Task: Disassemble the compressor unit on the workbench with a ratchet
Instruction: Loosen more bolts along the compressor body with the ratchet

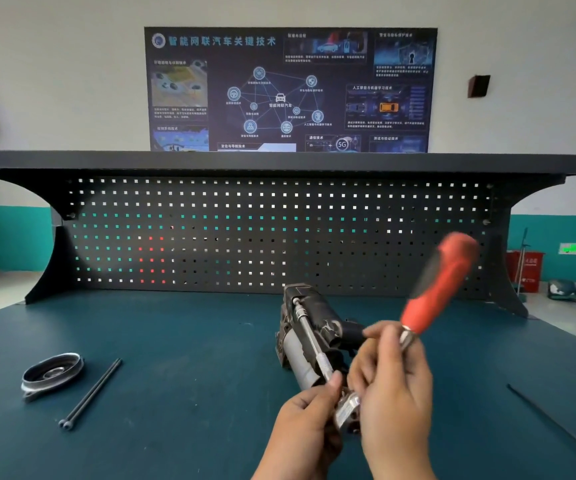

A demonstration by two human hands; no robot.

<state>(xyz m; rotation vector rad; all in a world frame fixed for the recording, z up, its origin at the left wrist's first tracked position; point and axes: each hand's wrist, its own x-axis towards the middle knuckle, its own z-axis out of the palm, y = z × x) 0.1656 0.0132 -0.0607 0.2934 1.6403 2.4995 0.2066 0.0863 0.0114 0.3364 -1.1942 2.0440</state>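
**Ratchet on the compressor, both hands at the tool**

The compressor [300, 344] lies on the blue table [175, 393], a little right of centre and just beyond the hands. Its long axis runs away from the person. The silver cylinder is at the near end and the dark block at the far end, which points toward the pegboard [245, 230].

A slim steel extension bar [309, 336] lies along the top of the compressor on nearly the same line. Its far tip sits on a fitting at the far, upper corner of the dark block. Its near end meets the ratchet's metal head, low between the two hands.

From that head the ratchet [439, 285] slants up and to the right, and its red handle ends high in front of the pegboard. The handle is blurred.

The left hand [300, 424] has its grip on the near end of the extension bar, thumb and fingers pinched round it just above the ratchet head. The right hand [394, 382] seems to have its grip on the ratchet's metal neck just below the red handle, fingertips curled there, though the blur leaves the exact hold unclear.

At the left of the table, well apart from the compressor, a round metal cover [52, 374] lies flat. Two long black bolts [90, 393] lie side by side just beside it, heads toward the person. Another thin black rod [556, 420] lies alone near the right edge.
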